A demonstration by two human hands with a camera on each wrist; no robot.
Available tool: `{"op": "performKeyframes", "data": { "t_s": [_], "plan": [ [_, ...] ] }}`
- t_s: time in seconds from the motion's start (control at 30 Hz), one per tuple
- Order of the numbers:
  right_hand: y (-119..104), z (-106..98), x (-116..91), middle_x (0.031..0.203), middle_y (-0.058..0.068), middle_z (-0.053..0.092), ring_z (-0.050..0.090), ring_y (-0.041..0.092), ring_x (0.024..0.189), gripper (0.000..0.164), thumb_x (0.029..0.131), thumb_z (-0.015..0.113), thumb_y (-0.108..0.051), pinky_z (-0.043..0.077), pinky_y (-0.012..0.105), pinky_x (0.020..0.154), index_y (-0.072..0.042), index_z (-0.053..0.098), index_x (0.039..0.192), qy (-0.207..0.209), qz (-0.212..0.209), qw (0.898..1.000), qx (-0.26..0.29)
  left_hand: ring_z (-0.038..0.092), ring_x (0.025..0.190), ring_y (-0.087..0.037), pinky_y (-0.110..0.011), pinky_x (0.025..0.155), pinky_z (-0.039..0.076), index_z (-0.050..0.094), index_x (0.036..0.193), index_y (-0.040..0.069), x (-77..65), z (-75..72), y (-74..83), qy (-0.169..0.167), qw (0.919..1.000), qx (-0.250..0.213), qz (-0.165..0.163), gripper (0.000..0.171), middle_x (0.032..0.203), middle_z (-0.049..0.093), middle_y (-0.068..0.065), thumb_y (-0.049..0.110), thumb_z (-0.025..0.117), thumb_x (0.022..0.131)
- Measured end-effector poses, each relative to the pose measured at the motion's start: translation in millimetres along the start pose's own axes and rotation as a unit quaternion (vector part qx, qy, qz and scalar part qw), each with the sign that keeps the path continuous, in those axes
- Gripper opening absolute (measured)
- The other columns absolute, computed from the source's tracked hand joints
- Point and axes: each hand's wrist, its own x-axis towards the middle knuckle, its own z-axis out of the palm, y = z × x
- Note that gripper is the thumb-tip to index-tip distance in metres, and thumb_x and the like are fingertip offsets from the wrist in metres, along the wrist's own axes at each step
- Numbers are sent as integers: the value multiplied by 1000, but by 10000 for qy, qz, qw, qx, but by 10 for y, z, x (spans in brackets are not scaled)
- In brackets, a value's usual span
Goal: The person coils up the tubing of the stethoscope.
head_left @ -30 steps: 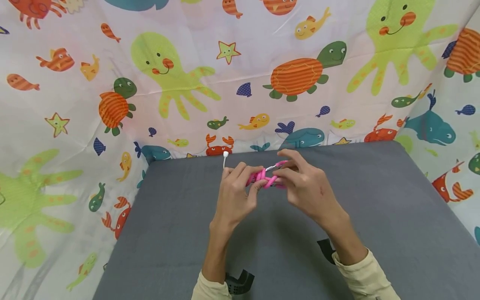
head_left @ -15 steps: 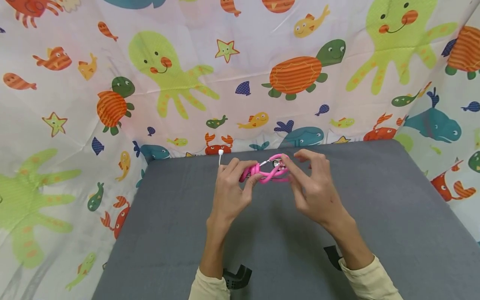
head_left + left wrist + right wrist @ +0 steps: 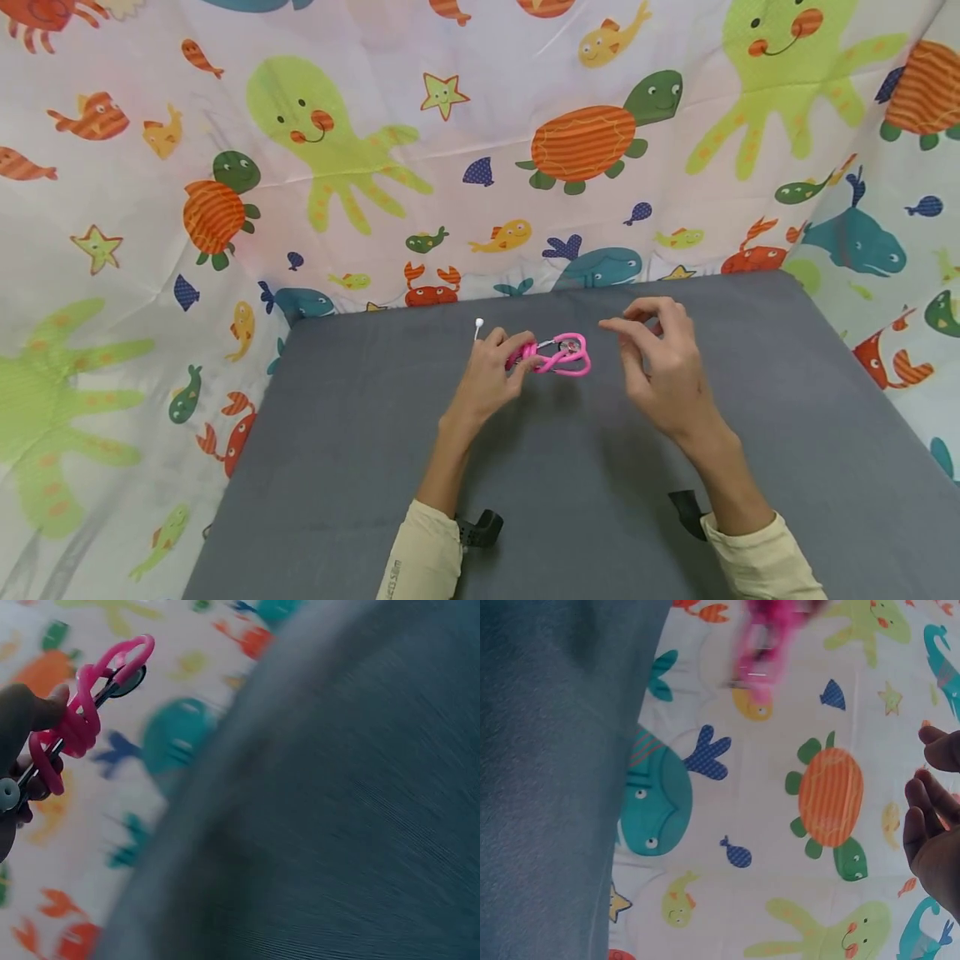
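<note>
A pink stethoscope (image 3: 553, 363), its tubing coiled and wrapped round itself, is held up by my left hand (image 3: 480, 379), which pinches the wrapped part between thumb and fingers. The metal chest piece (image 3: 129, 681) sits inside the loop at the far end of the bundle. One white ear tip (image 3: 478, 322) sticks up beyond the left fingers. Apart from the stethoscope, to its right, my right hand (image 3: 669, 379) is raised with fingers loosely bent and nothing in them. In the right wrist view the stethoscope (image 3: 769, 649) is blurred.
A grey cloth-covered table (image 3: 360, 467) lies beneath both hands. Behind it and along the sides hangs a white curtain (image 3: 495, 75) printed with sea animals. A black strap piece (image 3: 482, 529) shows by the left wrist.
My right hand has let go of the tubing and drawn away to the right. The left hand keeps its hold and has shifted slightly right, leaving the loop end in full view.
</note>
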Motion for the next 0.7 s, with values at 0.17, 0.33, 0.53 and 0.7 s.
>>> {"op": "performKeyframes", "data": {
  "t_s": [0.17, 0.33, 0.53, 0.7],
  "plan": [
    [17, 15, -68, 104, 20, 60, 51, 32, 96, 21, 92, 61, 10, 37, 44, 84, 2, 78, 101, -381, 287, 9989, -21, 48, 75, -15, -31, 75, 35, 73, 125, 16, -127, 419, -174, -711, 9960, 466, -282, 33, 87, 58, -4, 38, 69, 100],
    [79, 59, -135, 102, 16, 62, 54, 30, 94, 19, 93, 63, 10, 37, 43, 79, 0, 78, 101, -879, 404, 9949, -297, 44, 83, -19, -32, 76, 31, 71, 125, 20, -258, 591, -185, -857, 9921, 857, -314, 34, 94, 54, -8, 44, 64, 102],
    [182, 123, -221, 105, 19, 66, 59, 36, 95, 22, 90, 68, 8, 44, 50, 80, -2, 77, 107, -1403, 549, 9870, -567, 41, 106, -27, -41, 92, 37, 73, 118, 21, -228, 536, -126, -723, 9907, 1116, -278, 34, 114, 49, -13, 48, 69, 97],
    [253, 134, -300, 116, 22, 67, 62, 42, 105, 28, 95, 69, 0, 48, 59, 87, -5, 74, 122, -2047, 854, 9712, -866, 43, 132, -30, -51, 116, 37, 68, 135, 22, -256, 404, -50, -809, 9915, 905, -479, 47, 138, 51, -15, 49, 69, 97]
  ]
}}
